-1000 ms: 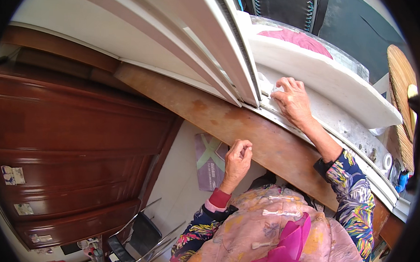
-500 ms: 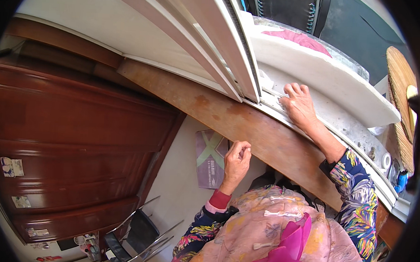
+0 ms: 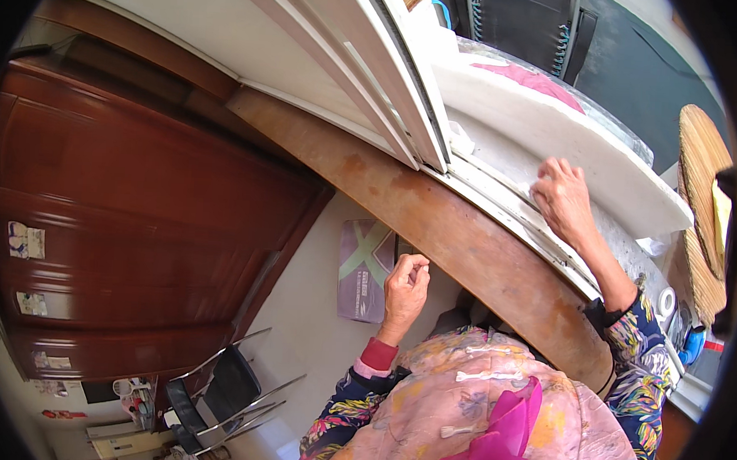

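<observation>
Nearest is 1 pink floral padded jacket (image 3: 492, 420) with 1 magenta scarf (image 3: 503, 454). Above it, the left hand (image 3: 405, 289) hangs by the brown wooden table edge (image 3: 468, 243), fingers curled narrow, thumb meeting fingertips; whether they pinch anything I cannot tell. Beside it on the floor lies 1 purple rectangular package (image 3: 365, 270) with a pale green cross. Farther, the right hand (image 3: 563, 199) rests flat, fingers spread, on the white strips (image 3: 504, 195) beneath 1 white foam slab (image 3: 556, 148). Since 1 second ago, this hand has slid rightward along them. 1 black chair (image 3: 218, 389) stands at lower left.
</observation>
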{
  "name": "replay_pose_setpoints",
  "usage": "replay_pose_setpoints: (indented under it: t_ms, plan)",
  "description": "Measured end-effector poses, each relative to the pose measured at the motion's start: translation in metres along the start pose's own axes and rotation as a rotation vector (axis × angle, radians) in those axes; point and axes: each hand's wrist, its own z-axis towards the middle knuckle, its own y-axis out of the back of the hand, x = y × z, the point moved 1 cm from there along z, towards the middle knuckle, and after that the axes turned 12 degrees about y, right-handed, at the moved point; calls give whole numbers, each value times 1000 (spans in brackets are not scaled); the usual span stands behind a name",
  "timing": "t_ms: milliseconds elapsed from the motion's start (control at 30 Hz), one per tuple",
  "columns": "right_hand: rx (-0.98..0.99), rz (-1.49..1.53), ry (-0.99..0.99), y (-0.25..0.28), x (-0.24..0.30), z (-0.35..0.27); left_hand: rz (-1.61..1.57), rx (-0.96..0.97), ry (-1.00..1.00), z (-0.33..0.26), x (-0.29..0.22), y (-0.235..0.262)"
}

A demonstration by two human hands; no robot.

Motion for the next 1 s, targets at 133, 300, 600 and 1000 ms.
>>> replay_pose_setpoints:
  t_ms: [133, 300, 600, 1000]
  plan:
    - [-89, 81, 80, -13, 11, 44, 24, -26, 14, -18, -14, 5]
    - [-62, 97, 127, -64, 10, 82, 44, -75, 24, -16, -21, -2]
    - [-52, 239, 18, -108, 16, 91, 77, -10, 28, 12, -22, -2]
    - [14, 258, 88, -91, 17, 84, 118, 39, 47, 11, -29, 9]
